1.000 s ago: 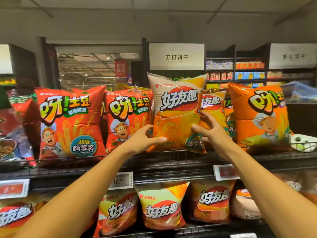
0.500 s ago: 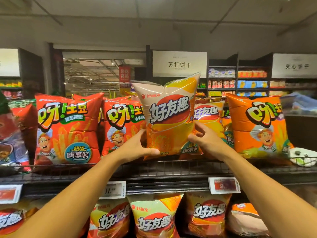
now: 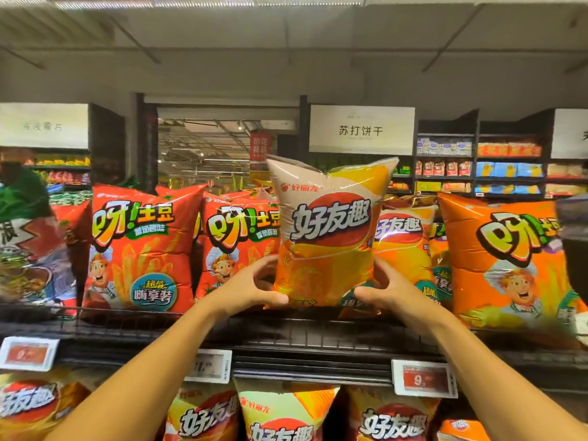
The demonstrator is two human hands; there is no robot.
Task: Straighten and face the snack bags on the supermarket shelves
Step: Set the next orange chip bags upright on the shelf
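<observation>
Yellow snack bag [image 3: 324, 237] stood upright above the wire shelf [image 3: 286, 332], left hand [image 3: 254, 289] and right hand [image 3: 386, 296] clamped on its lower corners, equally near.

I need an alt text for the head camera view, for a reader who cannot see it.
Two bare hands, left hand and right hand, grip the lower corners of an upright yellow-orange chip bag at the wire shelf. Red bags stand to its left, an orange bag to its right.
</observation>
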